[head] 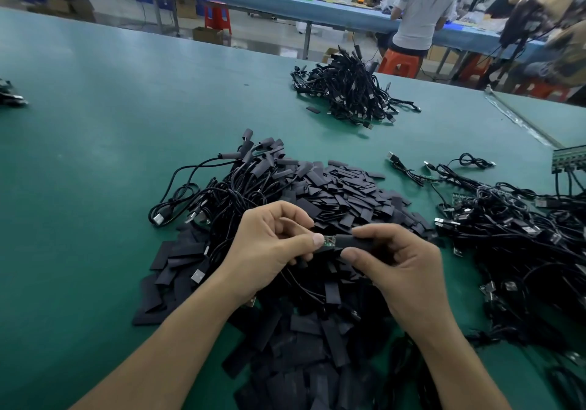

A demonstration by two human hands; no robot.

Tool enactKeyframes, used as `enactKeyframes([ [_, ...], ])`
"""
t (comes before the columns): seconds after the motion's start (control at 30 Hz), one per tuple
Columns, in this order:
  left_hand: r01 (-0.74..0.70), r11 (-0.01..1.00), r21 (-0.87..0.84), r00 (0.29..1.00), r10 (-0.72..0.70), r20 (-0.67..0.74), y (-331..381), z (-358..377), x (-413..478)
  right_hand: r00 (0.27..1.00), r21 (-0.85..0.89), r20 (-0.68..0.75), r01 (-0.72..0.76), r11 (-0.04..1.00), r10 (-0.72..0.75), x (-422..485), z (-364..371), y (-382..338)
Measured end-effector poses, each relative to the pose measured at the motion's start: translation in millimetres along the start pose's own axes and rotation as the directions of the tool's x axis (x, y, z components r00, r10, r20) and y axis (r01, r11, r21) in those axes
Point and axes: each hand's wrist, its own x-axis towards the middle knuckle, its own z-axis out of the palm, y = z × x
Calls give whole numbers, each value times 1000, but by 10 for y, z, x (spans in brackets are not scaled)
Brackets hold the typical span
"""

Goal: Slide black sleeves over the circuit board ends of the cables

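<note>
My left hand (pixel 269 244) pinches a small green circuit board (pixel 329 240) at the end of a thin black cable. My right hand (pixel 393 260) pinches a black sleeve (pixel 350 241) between thumb and forefinger, and the sleeve covers the right part of the board. Only a short green stretch of the board shows between my fingertips. Both hands hover over a big heap of loose flat black sleeves (pixel 345 190). The cable hangs down from my left hand into the heap.
A tangle of sleeved cables (pixel 228 184) lies left of the sleeve heap. Unsleeved cables with bare boards (pixel 507 219) pile up at the right. Another cable bundle (pixel 352 89) sits farther back on the green table (pixel 95 156). A person stands at a far bench.
</note>
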Motion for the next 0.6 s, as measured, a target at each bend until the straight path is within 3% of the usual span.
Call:
enactKeyframes([
  [0.27,-4,1000,25,1000,4,-6,2,5,8,999,-63,24,-43,997,45,-4,-4,26],
  [0.6,-9,999,50,1000,9,-4,-3,1,13,999,-18,23,-46,999,47,21,-11,77],
])
